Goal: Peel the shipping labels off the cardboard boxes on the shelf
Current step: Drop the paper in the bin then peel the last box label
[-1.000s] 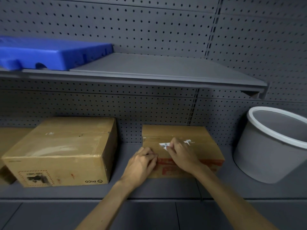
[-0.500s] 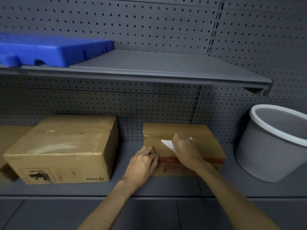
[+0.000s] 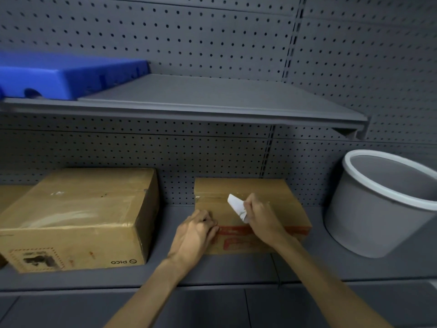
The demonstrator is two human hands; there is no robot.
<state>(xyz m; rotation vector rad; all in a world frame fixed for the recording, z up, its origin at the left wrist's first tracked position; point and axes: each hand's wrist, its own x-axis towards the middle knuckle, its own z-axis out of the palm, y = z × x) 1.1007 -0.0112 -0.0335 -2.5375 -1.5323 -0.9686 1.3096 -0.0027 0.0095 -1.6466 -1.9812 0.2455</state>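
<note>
Pinching the half-lifted shipping label (image 3: 236, 205) in my right hand (image 3: 261, 215), my curled left hand (image 3: 196, 233) bracing the small cardboard box (image 3: 272, 197) on the shelf (image 3: 236, 271), I risked tearing it by yanking.

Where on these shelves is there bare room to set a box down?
Free: the upper shelf right of the blue case, and the lower-shelf gap between the big box and small box. Crowded: both hands at the small box; the bin fills the right end.
</note>
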